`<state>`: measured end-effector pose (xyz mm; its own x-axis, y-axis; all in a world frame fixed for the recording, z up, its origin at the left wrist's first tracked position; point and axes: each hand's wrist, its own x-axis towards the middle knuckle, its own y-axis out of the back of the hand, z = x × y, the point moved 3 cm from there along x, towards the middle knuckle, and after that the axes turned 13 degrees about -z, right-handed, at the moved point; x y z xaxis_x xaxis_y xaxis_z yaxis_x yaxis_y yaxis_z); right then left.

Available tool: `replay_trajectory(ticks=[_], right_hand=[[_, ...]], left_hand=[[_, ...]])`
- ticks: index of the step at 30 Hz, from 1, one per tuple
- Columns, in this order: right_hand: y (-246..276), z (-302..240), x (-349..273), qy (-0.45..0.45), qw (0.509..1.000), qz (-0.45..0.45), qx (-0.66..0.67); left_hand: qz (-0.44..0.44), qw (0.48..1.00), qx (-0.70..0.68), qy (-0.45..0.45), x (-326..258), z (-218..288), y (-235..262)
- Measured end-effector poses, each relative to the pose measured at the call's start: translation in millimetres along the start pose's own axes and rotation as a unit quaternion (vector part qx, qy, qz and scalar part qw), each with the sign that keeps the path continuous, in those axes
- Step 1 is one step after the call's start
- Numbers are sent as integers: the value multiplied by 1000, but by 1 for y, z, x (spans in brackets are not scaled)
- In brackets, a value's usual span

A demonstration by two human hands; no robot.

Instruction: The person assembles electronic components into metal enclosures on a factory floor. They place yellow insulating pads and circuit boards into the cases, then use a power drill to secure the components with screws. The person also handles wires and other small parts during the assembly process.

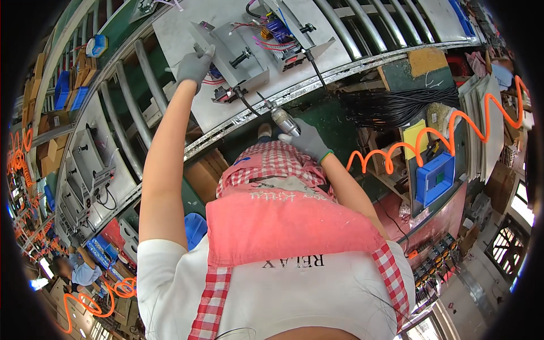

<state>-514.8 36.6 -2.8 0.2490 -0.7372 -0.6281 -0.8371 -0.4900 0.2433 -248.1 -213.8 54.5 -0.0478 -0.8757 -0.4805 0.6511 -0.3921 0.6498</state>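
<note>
My left hand [194, 66], in a grey glove, reaches far out and grips the edge of a grey metal chassis [232, 56] with wires and a black knob that lies on a metal tray on the roller conveyor [317, 79]. My right hand [306, 139], also gloved, holds a silver pneumatic screwdriver [281, 120] close to my body, its tip pointing at the conveyor's near rail. A second chassis [289, 31] with red, blue and orange wiring sits just right of the first.
An orange coiled air hose [453, 133] runs off to the right past a blue bin [435, 178] and a bundle of black cables [391, 105]. More grey chassis [90, 161] wait down the line at left, where another person [73, 269] works.
</note>
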Motion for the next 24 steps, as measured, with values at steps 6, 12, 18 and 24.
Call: replay_trajectory(ticks=[6, 12, 18, 24], right_hand=[[-15, 18, 29, 41, 998, 44, 22], [-17, 3, 31, 28, 999, 26, 34], [-27, 11, 38, -2, 998, 38, 53], [-33, 10, 42, -31, 992, 6, 123]], left_hand=[[9, 979, -204, -3, 41, -25, -36], [79, 992, -101, -1, 25, -7, -37], [82, 991, -110, -4, 25, -10, -38], [74, 995, -72, 1, 20, 8, -36]])
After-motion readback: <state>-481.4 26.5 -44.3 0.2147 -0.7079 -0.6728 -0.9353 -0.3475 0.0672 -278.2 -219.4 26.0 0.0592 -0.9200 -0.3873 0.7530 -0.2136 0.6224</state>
